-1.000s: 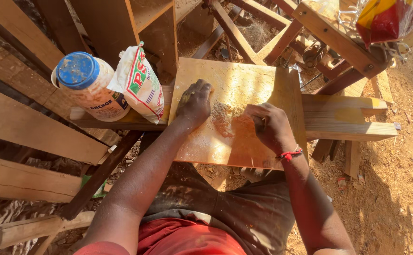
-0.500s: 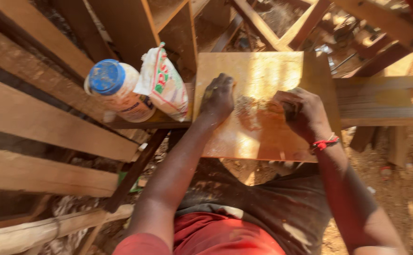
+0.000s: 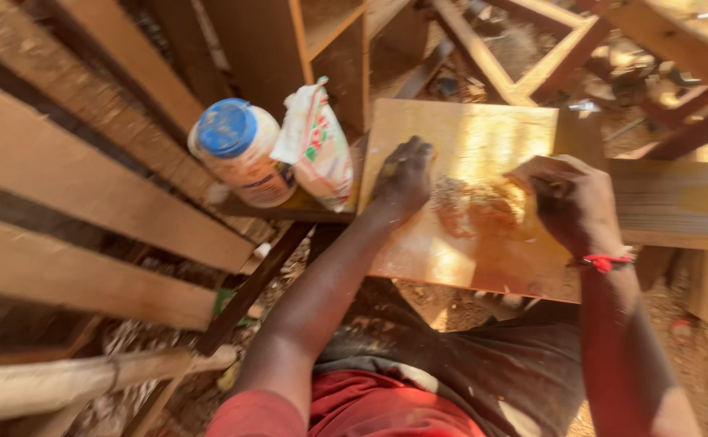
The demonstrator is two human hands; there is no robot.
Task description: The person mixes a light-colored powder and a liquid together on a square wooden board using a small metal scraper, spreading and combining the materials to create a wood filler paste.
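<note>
Our left hand (image 3: 402, 180) presses flat on the board (image 3: 471, 133) while our right hand (image 3: 568, 202), closed on something unclear, works the sawdust paste (image 3: 475, 206) mid-board, so we should keep strokes short.

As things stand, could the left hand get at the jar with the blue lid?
Probably yes. The left hand rests on the board, and the jar stands further left; only the small white bag leans between them, so reaching over it looks feasible.
</note>
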